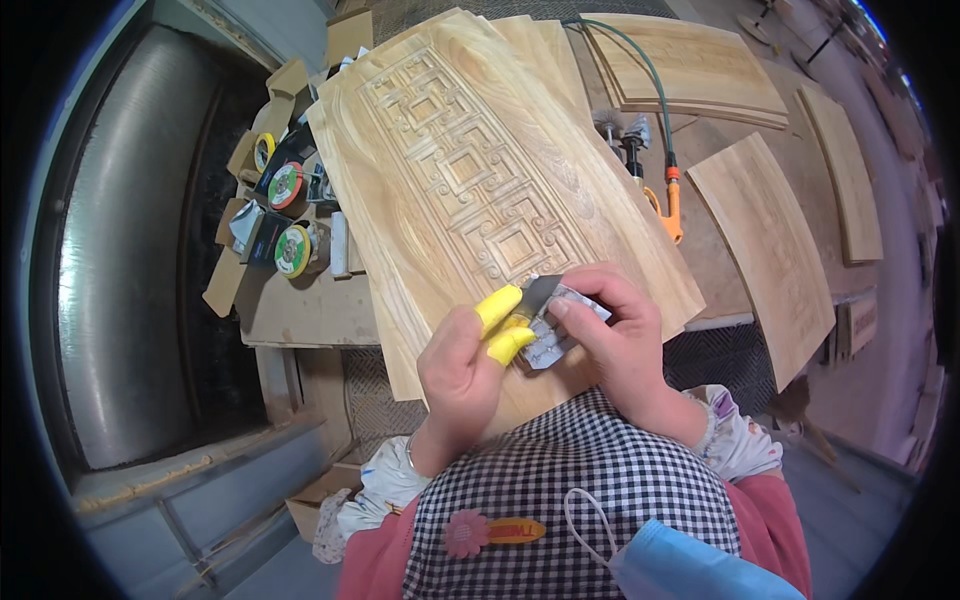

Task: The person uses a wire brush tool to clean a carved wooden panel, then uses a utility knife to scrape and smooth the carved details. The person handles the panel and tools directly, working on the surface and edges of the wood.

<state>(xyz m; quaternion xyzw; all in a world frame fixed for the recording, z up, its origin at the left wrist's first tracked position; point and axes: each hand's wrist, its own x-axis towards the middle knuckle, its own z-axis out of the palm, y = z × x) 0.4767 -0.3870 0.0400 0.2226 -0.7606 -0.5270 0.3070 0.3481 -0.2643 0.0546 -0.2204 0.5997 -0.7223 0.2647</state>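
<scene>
The left hand (pixel 462 365), with yellow covers (pixel 498 305) on 2 of its digits, pinches the dark part of a bent grey-and-black paper (pixel 550 345). The right hand (pixel 620 330) grips the same paper's right side between thumb and fingers, so both hands are closed on it, close together above the near part of a carved panel (pixel 590 190).

The panel's square scroll pattern (pixel 465 170) looks fully cut. The paper is up between the fingers, so no rubbing shows at this moment; how smooth the grooves are, I cannot tell.

The panel lies slanted over other boards, its near end reaching past the table (pixel 290 325) edge toward the checked apron (pixel 590 460), which leaves little room there. On the left, 2 round discs (pixel 292 250) and open boxes (pixel 225 285) crowd the side. On the right, an orange air gun (pixel 674 205) lies near the panel's edge, with a strip of bare tabletop before a loose board (pixel 770 250). More boards (pixel 690 70) are stacked at the far right.
</scene>
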